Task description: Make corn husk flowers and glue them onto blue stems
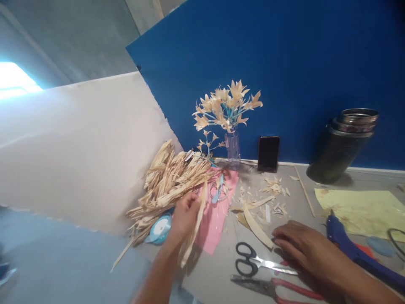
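Note:
My left hand [186,213] is closed in a pinch on a long pale strip of dried corn husk [200,217], which hangs down from the fingers. Beside that wrist lie a roll of light blue ribbon [160,229] and a heap of dried husks [171,179]. Palm down over the table, my right hand [300,247] has its fingers extended close together, with no held thing visible. A loose husk piece [257,228] ends near its fingertips. Black-handled scissors [249,259] and red-handled shears [268,287] lie beside and partly beneath that hand.
A clear vase [233,147] of husk flowers [226,103] stands by the blue board [294,63], near an upright phone [268,154] and a dark flask [341,147]. Pink paper [213,228], husk scraps [275,185], a thin stick [304,190], yellow paper [363,207] and a blue glue gun [348,249] lie around.

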A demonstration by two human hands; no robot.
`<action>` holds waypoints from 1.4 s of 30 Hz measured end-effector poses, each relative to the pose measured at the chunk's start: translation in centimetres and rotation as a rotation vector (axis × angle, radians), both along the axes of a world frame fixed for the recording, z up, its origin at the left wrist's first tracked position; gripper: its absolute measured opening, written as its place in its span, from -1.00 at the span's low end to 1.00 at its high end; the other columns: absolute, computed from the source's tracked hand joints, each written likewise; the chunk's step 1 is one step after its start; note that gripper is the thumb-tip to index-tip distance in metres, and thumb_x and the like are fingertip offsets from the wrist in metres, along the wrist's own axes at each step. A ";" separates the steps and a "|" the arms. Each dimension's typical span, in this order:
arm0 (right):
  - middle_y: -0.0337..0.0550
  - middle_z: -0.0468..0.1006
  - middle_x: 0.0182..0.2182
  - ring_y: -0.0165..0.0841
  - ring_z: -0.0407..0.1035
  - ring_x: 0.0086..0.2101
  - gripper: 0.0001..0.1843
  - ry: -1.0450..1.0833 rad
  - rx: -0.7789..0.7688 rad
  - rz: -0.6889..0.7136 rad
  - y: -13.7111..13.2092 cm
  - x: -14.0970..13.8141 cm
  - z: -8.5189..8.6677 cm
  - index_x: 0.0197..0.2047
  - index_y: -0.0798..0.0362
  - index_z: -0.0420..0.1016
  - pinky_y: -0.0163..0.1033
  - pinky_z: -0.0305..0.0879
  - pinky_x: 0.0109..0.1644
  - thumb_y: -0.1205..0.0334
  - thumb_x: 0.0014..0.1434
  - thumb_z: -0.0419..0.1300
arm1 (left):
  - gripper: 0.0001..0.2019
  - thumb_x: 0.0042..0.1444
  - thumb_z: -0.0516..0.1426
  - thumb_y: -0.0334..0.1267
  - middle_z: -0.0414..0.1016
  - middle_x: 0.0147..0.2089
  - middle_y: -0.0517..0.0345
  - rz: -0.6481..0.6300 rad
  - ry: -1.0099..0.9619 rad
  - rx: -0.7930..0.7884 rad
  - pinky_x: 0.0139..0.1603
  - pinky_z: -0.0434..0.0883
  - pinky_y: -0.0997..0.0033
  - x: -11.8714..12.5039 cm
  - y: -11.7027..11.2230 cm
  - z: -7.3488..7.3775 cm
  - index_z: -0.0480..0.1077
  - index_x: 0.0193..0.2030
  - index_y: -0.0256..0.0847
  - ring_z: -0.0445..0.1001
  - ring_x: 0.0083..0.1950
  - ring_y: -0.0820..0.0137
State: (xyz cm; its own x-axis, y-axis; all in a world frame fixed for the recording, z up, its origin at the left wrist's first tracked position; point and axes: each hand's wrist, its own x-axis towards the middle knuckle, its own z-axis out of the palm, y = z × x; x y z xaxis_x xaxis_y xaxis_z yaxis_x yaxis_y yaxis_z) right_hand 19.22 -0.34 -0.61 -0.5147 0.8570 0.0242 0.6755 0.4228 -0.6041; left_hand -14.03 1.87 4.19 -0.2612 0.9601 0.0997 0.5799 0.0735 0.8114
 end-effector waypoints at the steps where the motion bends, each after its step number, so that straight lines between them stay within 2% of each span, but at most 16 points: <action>1: -0.04 0.65 -0.26 -0.16 0.49 -0.22 -0.66 0.001 0.003 0.001 0.0 0.0 -0.1 -0.22 -0.05 0.62 -0.14 0.38 -0.10 0.08 0.36 0.03 | -0.79 0.10 0.07 -0.10 0.32 -0.50 0.28 0.016 -0.012 0.049 -0.42 0.21 0.48 -0.8 0.5 0.9 0.34 -0.41 -0.18 0.28 -0.47 0.43; 3: -0.04 0.66 -0.25 -0.16 0.50 -0.21 -0.65 -0.013 -0.008 0.008 0.0 0.1 -0.2 -0.21 -0.05 0.62 -0.13 0.38 -0.09 0.07 0.37 0.02 | -0.79 0.09 0.09 -0.10 0.34 -0.51 0.25 0.050 0.088 0.129 -0.41 0.24 0.46 -2.3 1.8 2.8 0.35 -0.42 -0.19 0.30 -0.45 0.41; 5: -0.03 0.66 -0.22 -0.14 0.51 -0.19 -0.64 -0.039 -0.020 0.013 0.0 0.1 -0.3 -0.18 -0.04 0.62 -0.11 0.38 -0.07 0.07 0.37 0.00 | -0.84 0.09 0.09 -0.16 0.40 -0.44 0.19 0.090 0.138 0.171 -0.32 0.29 0.42 -3.3 3.1 4.2 0.38 -0.37 -0.19 0.37 -0.36 0.34; 7: -0.03 0.67 -0.20 -0.14 0.52 -0.18 -0.63 -0.059 -0.019 0.010 0.0 0.2 -0.2 -0.17 -0.04 0.62 -0.11 0.38 -0.06 0.07 0.37 -0.01 | -0.84 0.10 0.10 -0.23 0.48 -0.22 0.06 0.157 0.261 0.213 -0.15 0.31 0.35 -3.3 3.9 4.8 0.42 -0.21 -0.21 0.42 -0.14 0.24; 8: -0.03 0.67 -0.20 -0.14 0.52 -0.18 -0.63 -0.061 -0.013 0.007 0.0 0.2 -0.2 -0.17 -0.05 0.62 -0.12 0.38 -0.06 0.07 0.37 0.00 | -0.82 0.14 0.08 -0.25 0.49 -0.13 -0.01 0.184 0.391 0.195 -0.08 0.30 0.31 -2.8 4.0 4.6 0.42 -0.16 -0.21 0.41 -0.05 0.20; 9: -0.04 0.67 -0.21 -0.15 0.52 -0.19 -0.64 -0.060 -0.005 0.002 0.0 0.2 -0.2 -0.18 -0.06 0.62 -0.13 0.38 -0.07 0.07 0.37 0.00 | -0.81 0.19 0.04 -0.26 0.49 -0.09 -0.06 0.187 0.516 0.140 -0.05 0.29 0.29 -2.1 3.8 4.2 0.43 -0.15 -0.21 0.41 0.00 0.17; 10: -0.05 0.67 -0.22 -0.16 0.53 -0.20 -0.65 -0.058 0.004 -0.003 0.1 0.2 -0.1 -0.19 -0.06 0.63 -0.14 0.39 -0.09 0.07 0.37 0.01 | -0.79 0.25 -0.02 -0.27 0.50 -0.10 -0.08 0.137 0.615 0.011 -0.05 0.29 0.27 -1.1 3.3 3.4 0.43 -0.19 -0.21 0.43 -0.01 0.17; 13: -0.07 0.67 -0.26 -0.16 0.53 -0.23 -0.67 -0.058 0.034 -0.018 0.1 0.2 -0.1 -0.23 -0.07 0.63 -0.17 0.39 -0.13 0.09 0.35 0.03 | -0.79 0.19 0.06 -0.28 0.53 -0.34 0.02 -0.036 0.623 -0.161 -0.24 0.26 0.35 2.2 1.5 0.4 0.44 -0.44 -0.18 0.49 -0.28 0.26; 16: -0.07 0.67 -0.28 -0.16 0.53 -0.25 -0.67 -0.062 0.039 -0.017 0.1 0.1 -0.2 -0.25 -0.07 0.62 -0.17 0.40 -0.14 0.10 0.35 0.04 | -0.78 0.20 0.09 -0.18 0.57 -0.29 -0.04 -0.058 0.628 -0.223 -0.29 0.24 0.34 4.8 0.3 -2.2 0.49 -0.37 -0.20 0.52 -0.28 0.21; 19: -0.09 0.67 -0.30 -0.17 0.53 -0.27 -0.67 -0.044 0.040 -0.013 0.0 0.1 -0.4 -0.26 -0.07 0.62 -0.18 0.39 -0.15 0.09 0.35 0.03 | -0.69 0.22 0.06 -0.05 0.58 -0.22 -0.13 -0.006 0.622 -0.261 -0.24 0.25 0.29 6.1 0.5 -3.3 0.50 -0.30 -0.24 0.54 -0.19 0.13; 22: -0.08 0.67 -0.31 -0.17 0.52 -0.27 -0.68 -0.030 0.050 -0.019 0.0 0.2 -0.5 -0.25 -0.07 0.61 -0.17 0.39 -0.16 0.08 0.35 0.04 | -0.74 0.21 0.08 -0.11 0.58 -0.21 -0.12 0.037 0.580 -0.271 -0.20 0.25 0.29 6.6 1.3 -3.6 0.48 -0.29 -0.23 0.54 -0.15 0.12; 26: -0.08 0.65 -0.32 -0.17 0.51 -0.27 -0.67 -0.064 0.033 -0.018 0.1 0.2 -0.4 -0.30 -0.05 0.58 -0.16 0.36 -0.17 0.11 0.36 0.03 | -0.85 0.15 0.06 -0.30 0.56 -0.32 -0.02 0.051 0.484 -0.254 -0.26 0.21 0.33 6.6 2.0 -4.1 0.44 -0.37 -0.21 0.51 -0.24 0.21; 33: -0.10 0.65 -0.30 -0.17 0.52 -0.24 -0.68 -0.105 -0.003 0.000 0.1 0.1 0.1 -0.30 -0.04 0.55 -0.17 0.33 -0.17 0.15 0.37 0.01 | -0.86 0.03 0.04 -0.39 0.39 -0.50 0.17 0.022 0.116 -0.159 -0.37 0.22 0.40 5.0 2.5 -4.8 0.30 -0.52 -0.18 0.39 -0.41 0.36; 37: -0.12 0.66 -0.30 -0.18 0.53 -0.25 -0.69 -0.081 0.003 -0.008 0.1 0.2 -0.1 -0.30 -0.06 0.57 -0.19 0.34 -0.16 0.14 0.36 0.03 | -0.89 0.02 0.07 -0.29 0.40 -0.49 0.18 -0.043 -0.129 -0.111 -0.37 0.30 0.44 4.3 2.0 -4.3 0.29 -0.50 -0.18 0.40 -0.41 0.39; 42: -0.09 0.67 -0.27 -0.16 0.53 -0.25 -0.68 -0.071 0.006 -0.014 0.2 0.3 -0.2 -0.27 -0.05 0.59 -0.17 0.34 -0.16 0.12 0.36 0.03 | -0.77 0.10 0.04 -0.03 0.52 -0.36 0.07 -0.083 -0.320 -0.156 -0.42 0.40 0.38 4.4 0.9 -4.2 0.24 -0.36 -0.15 0.50 -0.44 0.36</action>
State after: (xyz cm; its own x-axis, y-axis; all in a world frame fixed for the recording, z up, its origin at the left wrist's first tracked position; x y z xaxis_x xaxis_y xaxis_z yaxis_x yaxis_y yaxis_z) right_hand 19.54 -0.16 -0.81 -0.5030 0.8643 -0.0067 0.7228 0.4164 -0.5515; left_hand -9.63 2.77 0.00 -0.1756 0.9767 -0.1235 0.3072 0.1736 0.9357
